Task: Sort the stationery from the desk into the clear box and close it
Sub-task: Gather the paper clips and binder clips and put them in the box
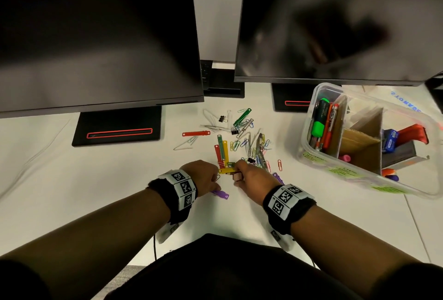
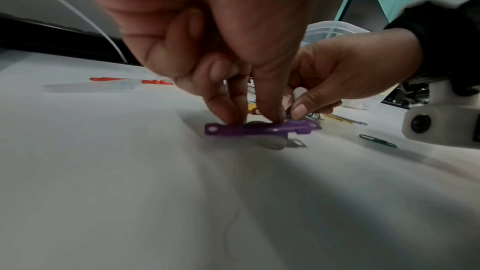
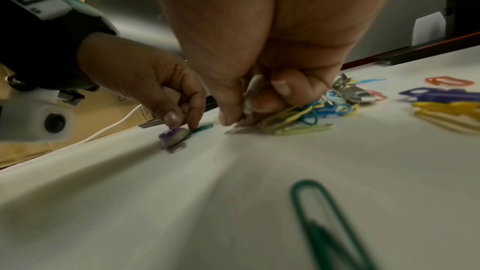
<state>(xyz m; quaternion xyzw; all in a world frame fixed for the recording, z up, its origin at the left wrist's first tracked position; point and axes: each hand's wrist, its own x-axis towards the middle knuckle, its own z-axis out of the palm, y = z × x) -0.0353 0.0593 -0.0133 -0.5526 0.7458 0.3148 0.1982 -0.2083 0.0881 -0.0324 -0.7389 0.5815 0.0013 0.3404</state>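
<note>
A flat purple plastic fastener strip (image 2: 262,129) is pinched against the white counter (image 1: 96,179) by the left hand (image 1: 203,176). Coloured paper clips (image 3: 298,116) are pinched by the right hand (image 1: 251,177). The clear plastic box (image 1: 311,155) stands open at right.

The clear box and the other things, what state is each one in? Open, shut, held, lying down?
clear box: open, no lid on, tilted.
purple clip: flat on desk, left hand fingertips pinching it.
right hand: grip closed on small clips.
paper clips: loose pile on desk.
left monitor: screen dark.
right monitor: screen dark.
</note>
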